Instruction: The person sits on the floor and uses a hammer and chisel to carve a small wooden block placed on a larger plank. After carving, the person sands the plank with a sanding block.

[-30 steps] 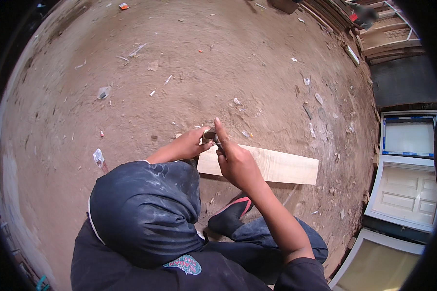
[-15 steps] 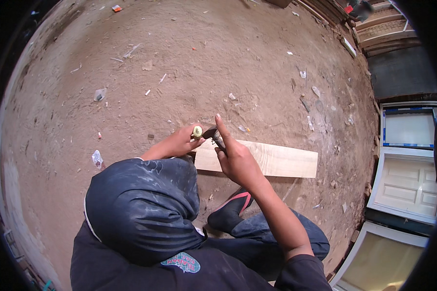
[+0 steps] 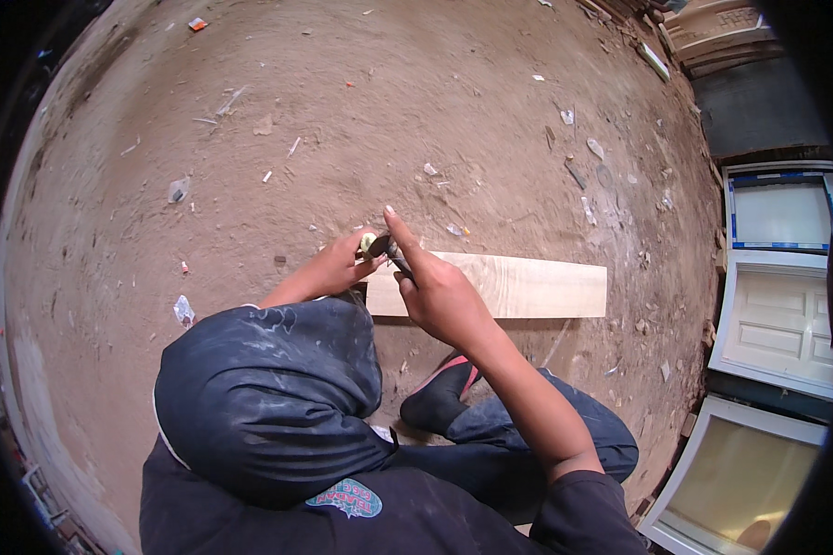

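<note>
In the head view, the left hand (image 3: 340, 264) is closed around an upright tool with a pale round end (image 3: 368, 241), whose lower part is hidden. The right hand (image 3: 449, 301) grasps a dark hammer (image 3: 401, 262), index finger stretched out rather than wrapped round it. The hammer's head is right by the pale end; whether they touch I cannot tell. Both hands are over the left part of a light wooden plank (image 3: 551, 289), which lies low above the dirt floor (image 3: 333, 120), near a foot in a dark sock and sandal (image 3: 435, 400). A glancing blow could land on the left thumb or fingers, since they sit so close to the pale end. The loose index finger could let the hammer twist, and the plank could rock or slide, because no hand visibly presses its right end
</note>
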A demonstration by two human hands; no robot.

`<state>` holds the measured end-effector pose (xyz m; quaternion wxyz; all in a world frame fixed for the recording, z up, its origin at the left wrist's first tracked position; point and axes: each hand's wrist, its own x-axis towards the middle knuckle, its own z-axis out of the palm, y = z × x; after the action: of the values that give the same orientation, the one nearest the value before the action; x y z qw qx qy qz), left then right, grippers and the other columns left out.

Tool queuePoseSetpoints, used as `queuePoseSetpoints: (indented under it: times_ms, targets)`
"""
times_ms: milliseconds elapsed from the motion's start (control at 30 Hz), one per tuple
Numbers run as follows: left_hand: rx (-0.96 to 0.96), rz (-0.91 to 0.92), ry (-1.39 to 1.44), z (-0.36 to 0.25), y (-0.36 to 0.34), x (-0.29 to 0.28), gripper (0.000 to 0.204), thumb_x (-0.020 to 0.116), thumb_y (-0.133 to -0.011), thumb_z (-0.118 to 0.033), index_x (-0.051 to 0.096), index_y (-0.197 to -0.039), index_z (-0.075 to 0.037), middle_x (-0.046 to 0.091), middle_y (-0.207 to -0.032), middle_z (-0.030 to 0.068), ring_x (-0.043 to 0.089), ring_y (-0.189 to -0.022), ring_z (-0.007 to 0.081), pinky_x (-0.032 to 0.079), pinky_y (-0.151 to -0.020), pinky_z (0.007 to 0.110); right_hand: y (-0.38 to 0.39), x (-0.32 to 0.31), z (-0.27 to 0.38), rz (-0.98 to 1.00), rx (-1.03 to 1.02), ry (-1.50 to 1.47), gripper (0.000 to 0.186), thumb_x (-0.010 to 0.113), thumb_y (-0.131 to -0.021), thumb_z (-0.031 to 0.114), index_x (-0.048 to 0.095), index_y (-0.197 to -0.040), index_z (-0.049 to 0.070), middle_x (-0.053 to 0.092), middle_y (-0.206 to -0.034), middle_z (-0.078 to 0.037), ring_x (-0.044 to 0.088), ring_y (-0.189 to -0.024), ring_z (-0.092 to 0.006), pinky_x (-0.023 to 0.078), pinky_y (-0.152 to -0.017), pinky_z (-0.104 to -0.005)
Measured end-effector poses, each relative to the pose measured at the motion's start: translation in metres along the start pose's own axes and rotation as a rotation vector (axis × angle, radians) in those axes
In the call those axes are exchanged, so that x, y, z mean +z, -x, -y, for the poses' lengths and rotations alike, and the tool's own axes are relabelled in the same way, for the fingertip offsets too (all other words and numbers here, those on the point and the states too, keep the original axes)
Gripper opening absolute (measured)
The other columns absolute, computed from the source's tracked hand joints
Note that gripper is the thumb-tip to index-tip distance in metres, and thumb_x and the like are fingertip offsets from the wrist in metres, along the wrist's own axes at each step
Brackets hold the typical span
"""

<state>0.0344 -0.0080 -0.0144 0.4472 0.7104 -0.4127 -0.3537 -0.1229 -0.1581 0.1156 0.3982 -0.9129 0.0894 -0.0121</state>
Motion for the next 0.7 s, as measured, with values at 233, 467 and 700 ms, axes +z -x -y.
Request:
queuePoseSetpoints:
  times_ms: [233, 467, 700]
  targets:
    - [-0.003, 0.062, -0.081, -0.012, -0.003, -0.002, 0.04, 0.066, -0.1, -0.035, 0.058, -0.123, -0.004, 0.069, -0.105, 0.0187, 0.067, -0.098, 0.0358, 0.051, -0.086, 0.044, 0.003, 0.007, -0.007, -0.064, -0.045, 0.006, 0.089, 0.062, -0.089, -0.001, 0.022, -0.164, 0.021, 0.067, -0.097, -0.03, 0.067, -0.087, -0.0469, 0.051, -0.075, -0.0542]
    - [-0.005, 0.045, 0.007, 0.001, 0.0, 0.001, 0.04, 0.066, -0.1, -0.033, 0.058, -0.126, -0.003, 0.069, -0.108, 0.0183, 0.067, -0.1, 0.0347, 0.052, -0.087, 0.043, 0.005, 0.001, 0.008, -0.26, -0.222, -0.037, 0.092, 0.061, -0.085, -0.004, 0.022, -0.165, 0.022, 0.069, -0.099, -0.021, 0.069, -0.084, -0.0401, 0.055, -0.069, -0.0504]
    - [-0.004, 0.09, -0.148, -0.026, -0.002, -0.004, 0.039, 0.067, -0.099, -0.027, 0.059, -0.128, -0.003, 0.069, -0.106, 0.0175, 0.067, -0.101, 0.0315, 0.051, -0.087, 0.041, 0.012, 0.014, -0.018, -0.124, -0.143, 0.142, 0.089, 0.062, -0.087, -0.004, 0.023, -0.164, 0.016, 0.066, -0.096, -0.02, 0.069, -0.081, -0.0389, 0.055, -0.067, -0.0481]
